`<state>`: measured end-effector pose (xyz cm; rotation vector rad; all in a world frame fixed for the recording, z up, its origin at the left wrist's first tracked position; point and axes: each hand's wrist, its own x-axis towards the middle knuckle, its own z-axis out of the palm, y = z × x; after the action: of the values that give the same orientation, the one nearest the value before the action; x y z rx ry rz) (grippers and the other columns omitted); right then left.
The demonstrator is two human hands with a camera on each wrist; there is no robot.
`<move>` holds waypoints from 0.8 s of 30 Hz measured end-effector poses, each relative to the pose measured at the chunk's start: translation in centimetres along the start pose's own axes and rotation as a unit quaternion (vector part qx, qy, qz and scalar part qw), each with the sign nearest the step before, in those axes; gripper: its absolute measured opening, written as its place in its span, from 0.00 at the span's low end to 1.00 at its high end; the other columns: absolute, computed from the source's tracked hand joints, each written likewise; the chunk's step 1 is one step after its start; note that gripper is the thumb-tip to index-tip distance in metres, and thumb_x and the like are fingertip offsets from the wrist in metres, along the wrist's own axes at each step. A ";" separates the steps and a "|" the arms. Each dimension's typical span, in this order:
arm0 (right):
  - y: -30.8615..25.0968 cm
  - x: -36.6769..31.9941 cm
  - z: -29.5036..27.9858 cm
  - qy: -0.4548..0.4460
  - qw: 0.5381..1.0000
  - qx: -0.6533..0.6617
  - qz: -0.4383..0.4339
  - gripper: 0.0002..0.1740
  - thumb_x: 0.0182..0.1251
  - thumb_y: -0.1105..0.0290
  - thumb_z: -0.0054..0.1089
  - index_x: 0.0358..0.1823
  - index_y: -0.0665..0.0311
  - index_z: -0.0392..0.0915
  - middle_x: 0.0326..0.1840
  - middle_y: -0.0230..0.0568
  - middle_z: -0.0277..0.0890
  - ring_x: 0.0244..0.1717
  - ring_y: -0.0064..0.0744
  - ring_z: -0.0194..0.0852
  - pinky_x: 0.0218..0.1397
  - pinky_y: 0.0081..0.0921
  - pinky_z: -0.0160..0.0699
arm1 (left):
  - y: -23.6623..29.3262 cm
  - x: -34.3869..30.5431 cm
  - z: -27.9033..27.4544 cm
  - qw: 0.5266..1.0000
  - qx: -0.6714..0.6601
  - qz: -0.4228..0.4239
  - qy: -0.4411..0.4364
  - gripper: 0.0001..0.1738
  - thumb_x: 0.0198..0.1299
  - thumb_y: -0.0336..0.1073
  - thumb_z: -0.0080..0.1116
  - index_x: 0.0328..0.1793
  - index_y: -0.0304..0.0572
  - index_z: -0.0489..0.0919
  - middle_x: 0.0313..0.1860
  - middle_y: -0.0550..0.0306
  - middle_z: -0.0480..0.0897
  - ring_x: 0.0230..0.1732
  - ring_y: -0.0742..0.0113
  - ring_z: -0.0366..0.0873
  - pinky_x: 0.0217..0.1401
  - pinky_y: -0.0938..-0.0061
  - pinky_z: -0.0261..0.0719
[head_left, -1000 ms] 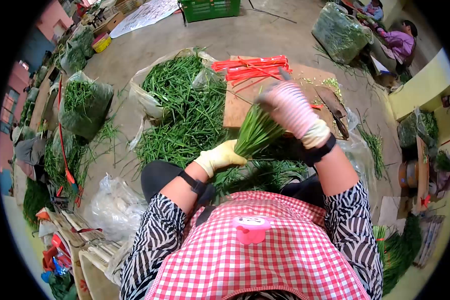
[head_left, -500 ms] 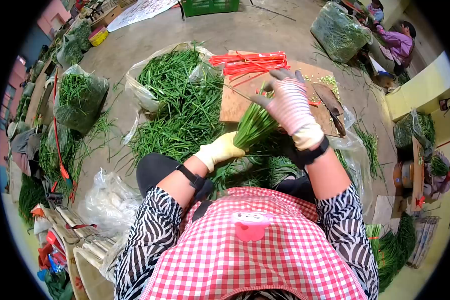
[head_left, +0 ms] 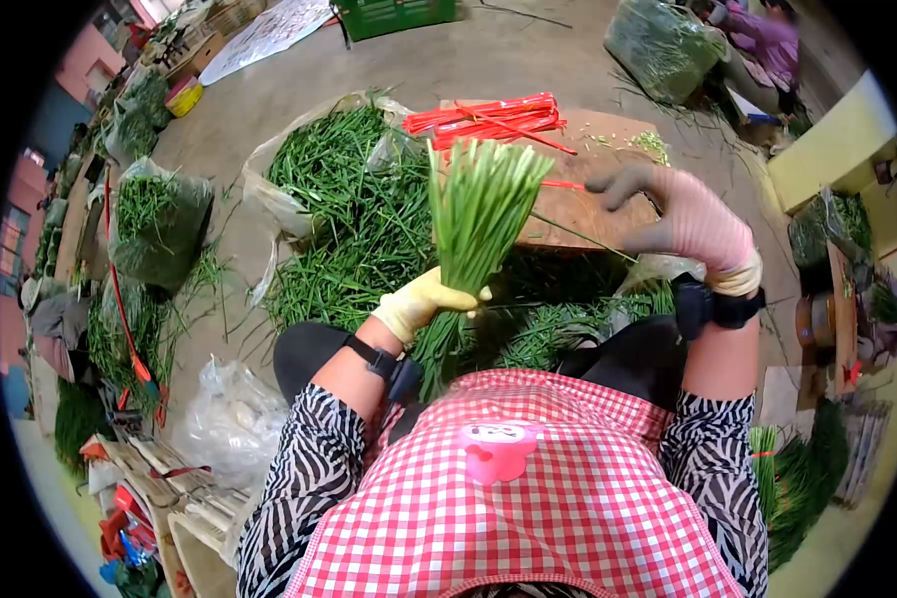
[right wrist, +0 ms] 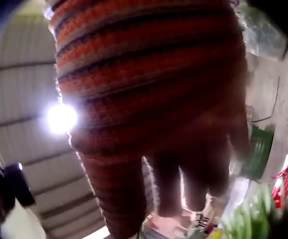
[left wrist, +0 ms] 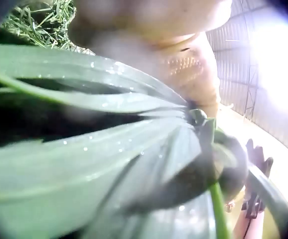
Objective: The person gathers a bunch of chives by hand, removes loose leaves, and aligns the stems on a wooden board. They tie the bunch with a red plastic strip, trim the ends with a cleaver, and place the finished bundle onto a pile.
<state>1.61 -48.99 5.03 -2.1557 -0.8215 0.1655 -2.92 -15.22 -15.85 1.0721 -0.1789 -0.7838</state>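
Note:
In the head view my left hand [head_left: 419, 304], in a pale yellow glove, grips a bunch of garlic chives [head_left: 483, 209]. Their pale, even ends point up and the green leaves hang below the fist. Broad wet leaves [left wrist: 84, 169] fill much of the left wrist view. To the right of the bunch, my right hand [head_left: 683, 214] is raised in a pink striped glove with grey fingertips, thumb and fingers apart. One loose stalk [head_left: 578, 235] slants from the bunch to just below that thumb. The striped glove [right wrist: 149, 99] covers most of the right wrist view.
A wooden board [head_left: 558, 221] ahead bears a bundle of red strips [head_left: 488, 118] and pale trimmings [head_left: 651, 147]. Left of it, loose greens [head_left: 344, 189] spill from a plastic bag [head_left: 279, 199]. Crumpled clear plastic [head_left: 229, 404] lies near my left knee. A green crate [head_left: 394, 18] stands far ahead.
My left hand has turned the bunch more upright, pale ends up. The right hand has come off the top of the bunch and moved right. The knife on the board is now hidden.

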 end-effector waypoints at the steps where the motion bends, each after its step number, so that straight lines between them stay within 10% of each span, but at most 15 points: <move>1: 0.1 0.2 1.1 0.044 0.998 -0.035 0.018 0.13 0.58 0.69 0.74 0.43 0.66 0.84 0.54 0.46 0.88 0.58 0.36 0.85 0.65 0.33 0.79 | 0.1 0.1 0.2 1.000 0.008 0.004 0.002 0.39 0.55 0.25 0.70 0.76 0.32 0.72 0.47 0.58 0.85 0.39 0.69 0.81 0.44 0.72 0.81; 6: 2.2 2.2 6.9 0.271 0.962 -0.013 -0.026 0.14 0.59 0.68 0.77 0.45 0.62 0.85 0.55 0.45 0.85 0.58 0.46 0.83 0.66 0.38 0.79 | 0.3 0.1 0.6 1.000 0.001 0.000 -0.009 0.44 0.52 0.30 0.72 0.78 0.31 0.70 0.48 0.56 0.86 0.37 0.68 0.82 0.43 0.72 0.81; 9: 2.1 4.4 8.3 0.248 0.929 -0.212 -0.172 0.15 0.57 0.70 0.74 0.47 0.60 0.86 0.58 0.46 0.84 0.62 0.52 0.79 0.72 0.50 0.72 | 0.3 -0.1 0.7 1.000 0.004 0.001 -0.010 0.46 0.51 0.31 0.73 0.79 0.31 0.69 0.49 0.55 0.86 0.37 0.67 0.81 0.43 0.71 0.81; 24: 4.0 4.9 7.4 0.200 0.930 -0.293 -0.097 0.12 0.61 0.60 0.70 0.41 0.56 0.89 0.61 0.37 0.84 0.71 0.50 0.74 0.82 0.61 0.54 | 0.0 -0.3 0.1 1.000 0.015 0.002 0.003 0.40 0.51 0.33 0.73 0.74 0.32 0.75 0.52 0.53 0.88 0.38 0.67 0.81 0.46 0.70 0.81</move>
<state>4.68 -43.15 -2.12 -2.5016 -0.9066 -0.6817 -3.19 -15.11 -15.76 1.1023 -0.1875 -0.7762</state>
